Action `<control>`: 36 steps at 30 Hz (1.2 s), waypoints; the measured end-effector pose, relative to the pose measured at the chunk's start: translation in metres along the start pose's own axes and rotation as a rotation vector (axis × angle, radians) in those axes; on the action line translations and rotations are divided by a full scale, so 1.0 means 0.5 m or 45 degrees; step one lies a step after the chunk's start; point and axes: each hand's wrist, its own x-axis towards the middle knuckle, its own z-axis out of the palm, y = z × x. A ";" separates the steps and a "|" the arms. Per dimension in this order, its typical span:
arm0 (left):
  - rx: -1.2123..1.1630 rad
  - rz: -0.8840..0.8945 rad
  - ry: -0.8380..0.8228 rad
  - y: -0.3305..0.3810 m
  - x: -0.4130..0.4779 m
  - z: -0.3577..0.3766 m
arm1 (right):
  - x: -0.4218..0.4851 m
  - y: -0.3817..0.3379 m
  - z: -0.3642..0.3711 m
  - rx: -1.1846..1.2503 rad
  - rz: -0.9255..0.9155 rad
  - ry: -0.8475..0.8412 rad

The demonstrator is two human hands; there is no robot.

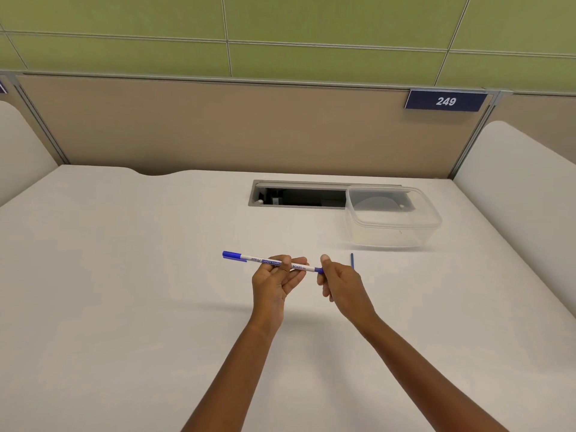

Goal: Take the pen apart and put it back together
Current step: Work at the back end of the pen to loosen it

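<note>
A white marker pen (260, 259) with blue print and a blue cap at its left end is held level above the white desk. My left hand (276, 280) grips the middle of the barrel with thumb and fingers. My right hand (338, 283) pinches the blue end piece (318, 270) at the pen's right end. A thin blue stick-like part (352, 260) shows just behind my right hand; whether it lies on the desk or is held I cannot tell.
A clear plastic container (394, 218) stands at the back right of the desk (124, 275), partly over an open cable slot (299, 194). A beige partition with a "249" sign (445, 101) closes the back. Padded side panels flank the desk.
</note>
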 end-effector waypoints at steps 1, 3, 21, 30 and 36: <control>-0.006 0.002 0.001 0.001 0.001 -0.001 | -0.005 0.004 -0.001 -0.121 -0.120 0.028; -0.014 0.003 0.008 0.002 0.001 -0.004 | -0.011 0.013 -0.002 -0.348 -0.346 0.074; -0.004 0.014 -0.003 -0.008 0.001 -0.001 | 0.013 -0.001 0.002 0.534 0.348 -0.199; -0.037 0.013 0.036 -0.005 -0.001 -0.005 | -0.007 0.027 0.000 -0.363 -0.475 0.097; -0.048 0.009 -0.003 -0.003 -0.004 -0.002 | -0.003 0.026 -0.009 -0.491 -0.565 0.084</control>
